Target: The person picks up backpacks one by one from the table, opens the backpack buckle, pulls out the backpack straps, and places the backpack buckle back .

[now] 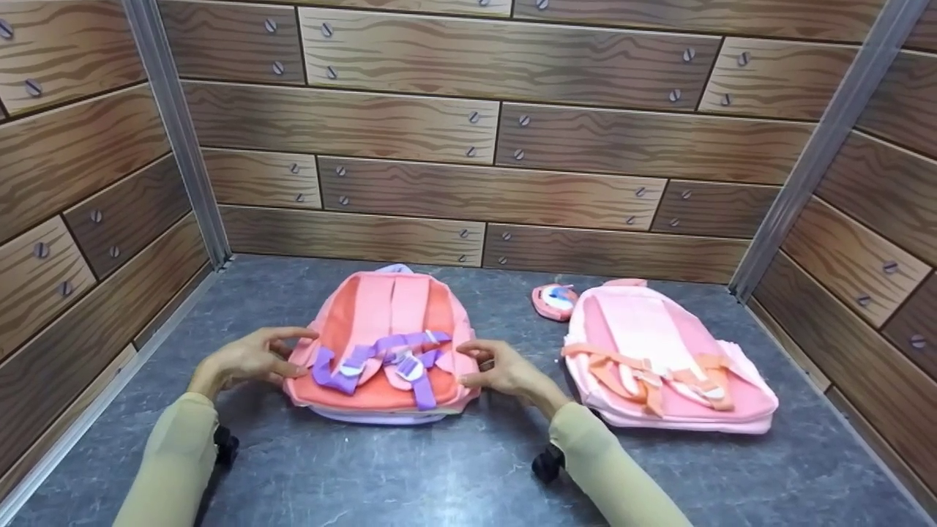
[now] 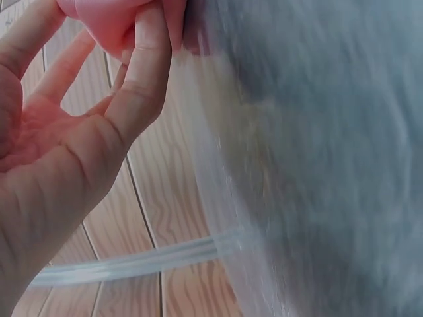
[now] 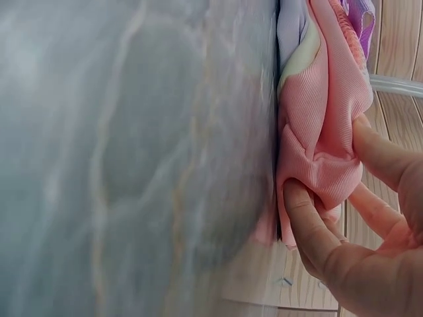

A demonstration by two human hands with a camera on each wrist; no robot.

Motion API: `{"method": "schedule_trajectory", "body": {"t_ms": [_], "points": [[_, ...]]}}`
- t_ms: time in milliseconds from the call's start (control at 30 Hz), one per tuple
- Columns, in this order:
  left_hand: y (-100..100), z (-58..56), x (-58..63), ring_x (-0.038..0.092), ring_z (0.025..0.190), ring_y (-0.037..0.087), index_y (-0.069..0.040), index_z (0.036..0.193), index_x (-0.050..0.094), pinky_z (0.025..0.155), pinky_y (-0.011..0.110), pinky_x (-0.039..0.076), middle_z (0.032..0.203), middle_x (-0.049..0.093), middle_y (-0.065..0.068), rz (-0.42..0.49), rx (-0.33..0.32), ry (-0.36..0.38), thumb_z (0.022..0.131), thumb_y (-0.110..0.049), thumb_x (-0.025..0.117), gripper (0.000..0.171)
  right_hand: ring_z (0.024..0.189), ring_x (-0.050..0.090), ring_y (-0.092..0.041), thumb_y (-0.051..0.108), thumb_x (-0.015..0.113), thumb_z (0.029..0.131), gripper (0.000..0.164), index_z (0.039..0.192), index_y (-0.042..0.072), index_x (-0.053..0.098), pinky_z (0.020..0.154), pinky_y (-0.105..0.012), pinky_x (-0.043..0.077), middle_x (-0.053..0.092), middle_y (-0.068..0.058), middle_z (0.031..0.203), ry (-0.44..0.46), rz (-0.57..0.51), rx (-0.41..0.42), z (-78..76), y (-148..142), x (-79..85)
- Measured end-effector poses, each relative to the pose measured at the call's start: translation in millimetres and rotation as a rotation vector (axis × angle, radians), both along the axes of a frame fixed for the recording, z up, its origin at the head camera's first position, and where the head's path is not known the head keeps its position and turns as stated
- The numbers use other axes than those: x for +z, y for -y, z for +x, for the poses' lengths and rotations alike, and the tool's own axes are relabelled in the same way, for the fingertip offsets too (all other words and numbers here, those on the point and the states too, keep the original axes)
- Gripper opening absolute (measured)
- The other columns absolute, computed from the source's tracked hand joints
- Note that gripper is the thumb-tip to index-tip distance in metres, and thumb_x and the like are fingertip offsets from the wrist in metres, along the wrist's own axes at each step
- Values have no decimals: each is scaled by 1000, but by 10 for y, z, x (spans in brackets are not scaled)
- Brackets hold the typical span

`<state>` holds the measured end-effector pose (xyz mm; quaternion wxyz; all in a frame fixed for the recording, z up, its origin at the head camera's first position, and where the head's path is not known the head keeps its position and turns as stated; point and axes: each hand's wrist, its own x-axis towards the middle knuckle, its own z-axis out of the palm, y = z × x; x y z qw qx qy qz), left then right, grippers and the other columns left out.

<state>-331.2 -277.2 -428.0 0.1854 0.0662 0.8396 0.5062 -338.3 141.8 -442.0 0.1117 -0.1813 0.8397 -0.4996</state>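
Observation:
A coral-pink backpack [image 1: 392, 307] lies on the tabletop with its back panel up, its purple straps [image 1: 410, 340] and buckles loose across the lower half. My left hand [image 1: 252, 357] grips its left side; in the left wrist view the fingers [image 2: 142, 72] curl at the pink fabric [image 2: 109, 26]. On the opposite side my right hand [image 1: 505, 368] pinches the side fabric [image 3: 317, 132] between thumb and fingers, bunching it into folds. The front of this backpack faces the tabletop and is hidden.
A lighter pink backpack [image 1: 659, 351] with orange straps lies to the right, also back panel up. Beside its top is a small round pink item [image 1: 554, 301] with a white and blue face. Wood-patterned walls [image 1: 483, 132] enclose the grey tabletop [image 1: 410, 476].

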Motion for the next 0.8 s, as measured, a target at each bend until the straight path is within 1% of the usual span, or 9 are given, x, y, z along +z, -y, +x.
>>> {"method": "schedule_trajectory", "body": {"t_ms": [100,167,233,300,367,533,667,800], "points": [[78,1,0,56,94,23,-16,145,47,77,34,55,120,47,23,-15,-27,-39,81,-18,79,73,104,60,-27,6,77,80,54,131,5,59,82,-31,55,62,-21,123,8,-6,0,4,49,2],[134,12,0,55,96,23,-14,146,45,78,35,54,121,48,24,-22,-48,-61,81,-19,79,73,105,60,-27,6,77,81,54,131,6,59,84,-32,54,62,-22,124,11,-10,2,2,84,-4],[189,27,-3,54,99,24,-14,146,45,79,36,54,124,49,24,-27,-50,-66,81,-21,79,73,106,60,-28,7,77,81,54,132,7,59,85,-33,54,61,-21,125,16,-16,4,-1,122,-7],[240,44,-2,54,102,25,-13,147,44,80,36,53,128,48,25,-33,-50,-67,82,-22,78,73,105,60,-27,8,77,80,54,132,7,59,85,-33,54,62,-20,124,17,-21,5,-4,162,-8],[285,60,-6,55,105,26,-13,146,45,81,36,53,129,48,25,-35,-36,-60,82,-23,78,73,104,61,-27,8,78,80,55,131,7,60,85,-32,54,62,-20,121,12,-17,7,-8,205,-6],[373,77,-7,55,106,25,-12,145,46,83,36,54,132,48,26,-28,-21,-59,84,-22,76,69,103,61,-26,8,78,80,54,131,7,60,84,-32,54,62,-19,120,27,-10,-1,-8,302,7],[444,79,0,55,105,24,-8,145,45,83,36,54,133,47,28,-16,-25,-61,86,-19,73,67,102,60,-26,7,77,80,54,132,6,59,83,-32,55,61,-20,121,35,-35,1,-11,376,4],[524,87,6,53,111,27,-6,145,45,85,37,54,138,43,31,-12,-21,-71,89,-17,70,63,100,61,-27,4,77,79,55,131,4,59,81,-32,56,61,-22,118,27,-68,8,-15,471,-1]]}}
